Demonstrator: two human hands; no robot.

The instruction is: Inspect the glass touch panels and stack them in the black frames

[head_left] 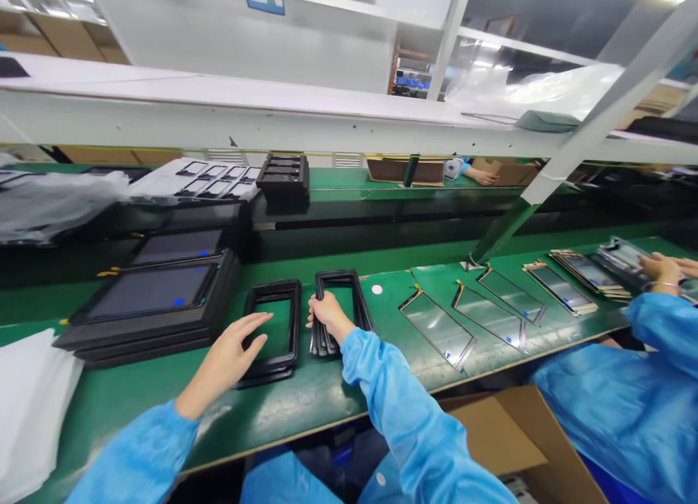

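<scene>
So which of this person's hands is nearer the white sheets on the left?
Left. The left hand is right of the white sheets, at one stack of black frames; the right hand is farther right, gripping another stack.

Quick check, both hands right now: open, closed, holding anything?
Left hand: open, at the left stack of black frames; contact can't be told.
Right hand: closed on the left side of the right stack of black frames.

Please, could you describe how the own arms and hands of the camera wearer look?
The left sleeve and right sleeve are bright blue, loose, wrinkled and slightly shiny, reaching about to the wrists. The left hand and right hand are ungloved.
</scene>
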